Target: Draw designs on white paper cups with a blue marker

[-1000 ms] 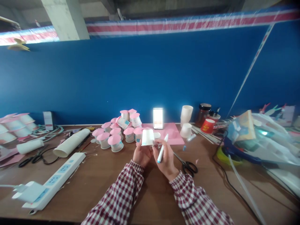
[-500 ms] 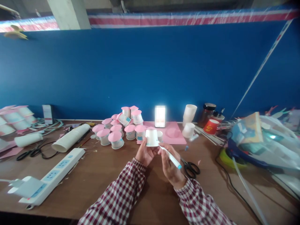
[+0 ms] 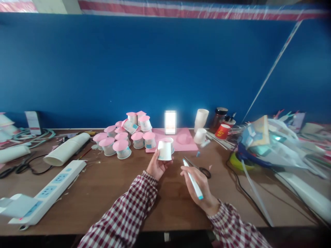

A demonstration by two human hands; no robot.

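Note:
My left hand (image 3: 157, 166) is closed around a small white paper cup (image 3: 164, 150), held upside down above the brown table (image 3: 108, 193). My right hand (image 3: 200, 186) grips a white marker with a blue end (image 3: 193, 179), its tip pointing up and away from the cup. The two hands are apart, the marker a short way right of the cup. Behind the cup lies a pink paper sheet (image 3: 182, 144). A heap of pink-topped white cups (image 3: 124, 137) sits just left of it.
Black scissors (image 3: 201, 168) lie by my right hand. A white power strip (image 3: 43, 196) and a stack of cups lying on its side (image 3: 66, 154) are at left. A red cup (image 3: 222, 131), a dark jar (image 3: 219, 117), sticks, cables and a plastic-bagged pile (image 3: 274, 148) crowd the right.
My right hand has drawn the marker away from the cup, down and to the right. The left hand keeps the cup. The camera has tilted down a little.

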